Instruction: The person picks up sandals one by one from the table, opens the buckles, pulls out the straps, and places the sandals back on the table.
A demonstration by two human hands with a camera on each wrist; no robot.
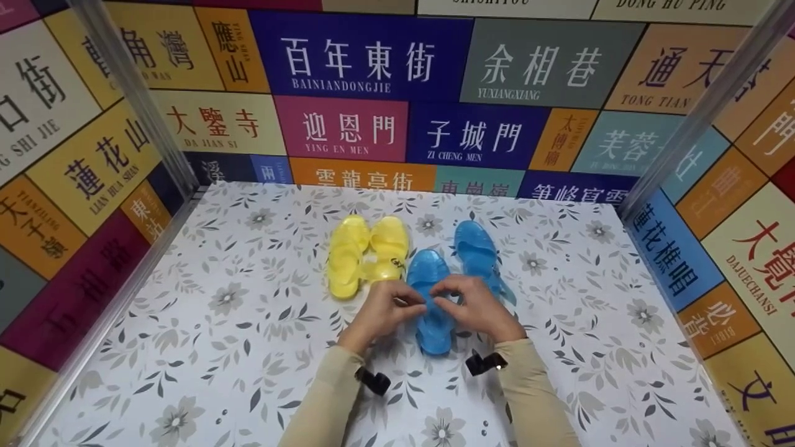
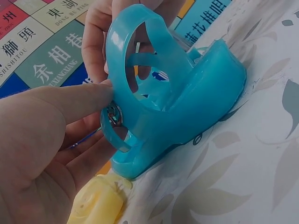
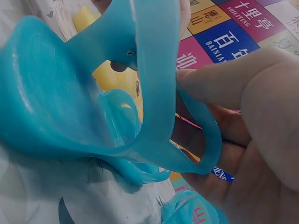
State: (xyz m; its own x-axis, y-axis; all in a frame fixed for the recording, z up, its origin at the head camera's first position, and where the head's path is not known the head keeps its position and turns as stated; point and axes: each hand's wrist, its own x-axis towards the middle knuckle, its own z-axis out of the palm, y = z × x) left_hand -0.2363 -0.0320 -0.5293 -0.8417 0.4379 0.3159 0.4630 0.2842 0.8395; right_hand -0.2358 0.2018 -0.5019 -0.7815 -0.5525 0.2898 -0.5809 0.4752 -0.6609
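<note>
A translucent blue sandal [image 1: 430, 264] lies on the flowered surface, toe pointing away, between both hands. My left hand [image 1: 385, 308] pinches its strap from the left. A small metal buckle [image 2: 115, 113] shows beside the left thumb in the left wrist view. From the other side my right hand [image 1: 477, 306] pinches the strap, its thumb [image 3: 205, 84] at the strap's edge in the right wrist view. The matching blue sandal [image 1: 475, 245] lies just beyond the right hand. Two yellow sandals [image 1: 345, 270] stand side by side beyond the left hand.
A white tabletop [image 1: 186, 347] printed with grey flowers and leaves carries all the sandals. Colourful panels with Chinese lettering form a back wall [image 1: 360, 56] and side walls. Transparent strips [image 1: 143, 105] run up the corners. Each wrist wears a black band mount [image 1: 372, 380].
</note>
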